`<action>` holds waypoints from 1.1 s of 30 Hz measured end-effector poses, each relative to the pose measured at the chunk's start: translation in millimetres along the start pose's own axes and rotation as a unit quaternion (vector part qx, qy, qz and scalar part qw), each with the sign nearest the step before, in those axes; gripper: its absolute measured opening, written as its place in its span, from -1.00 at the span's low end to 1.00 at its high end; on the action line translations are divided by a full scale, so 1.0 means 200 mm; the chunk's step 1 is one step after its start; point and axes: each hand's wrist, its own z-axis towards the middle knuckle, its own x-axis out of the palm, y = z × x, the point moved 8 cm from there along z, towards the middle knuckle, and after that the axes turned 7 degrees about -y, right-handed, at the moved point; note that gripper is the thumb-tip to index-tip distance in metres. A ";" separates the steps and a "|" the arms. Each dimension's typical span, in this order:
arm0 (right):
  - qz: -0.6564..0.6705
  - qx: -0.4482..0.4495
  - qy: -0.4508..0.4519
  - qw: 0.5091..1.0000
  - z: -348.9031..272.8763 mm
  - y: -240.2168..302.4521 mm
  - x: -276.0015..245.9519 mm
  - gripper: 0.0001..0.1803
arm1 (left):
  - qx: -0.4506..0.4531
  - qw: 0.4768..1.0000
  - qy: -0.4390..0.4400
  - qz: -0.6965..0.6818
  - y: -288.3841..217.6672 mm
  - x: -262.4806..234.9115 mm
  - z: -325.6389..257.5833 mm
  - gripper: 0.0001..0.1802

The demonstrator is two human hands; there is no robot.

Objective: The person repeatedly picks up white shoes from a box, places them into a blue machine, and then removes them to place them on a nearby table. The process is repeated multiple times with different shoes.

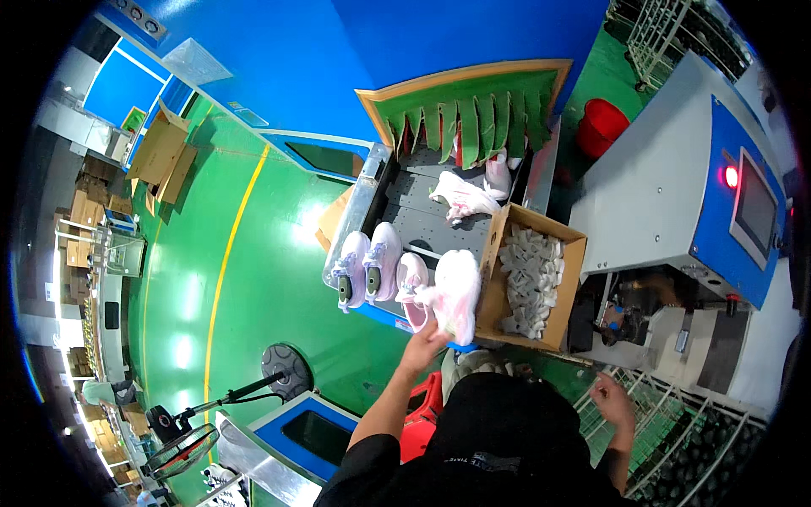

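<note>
A pale pink and white sneaker [458,296] stands tilted at the near end of the conveyor, and my left hand [428,340] grips its lower edge. Touching it on the left is a second pink sneaker [412,279]. Two lilac sneakers [382,260] with dark heel patches sit side by side farther left. My right hand [612,402] is out to the right, below the grey machine, loosely bent with nothing visible in it. A cardboard box [492,317] right of the held sneaker contains many small white pieces [532,283].
More white-pink shoes [465,196] lie on the perforated conveyor [416,196] before a green strip curtain [473,118]. A grey-blue machine [667,177] stands right, a red bucket [601,128] behind it. Wire racks [676,431] are near right; a fan [182,448] stands left.
</note>
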 end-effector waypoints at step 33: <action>-0.262 -0.123 0.075 0.954 -0.02 0.04 0.27 -0.34 | -0.033 0.927 -0.238 0.289 0.40 -0.47 -1.78 -0.58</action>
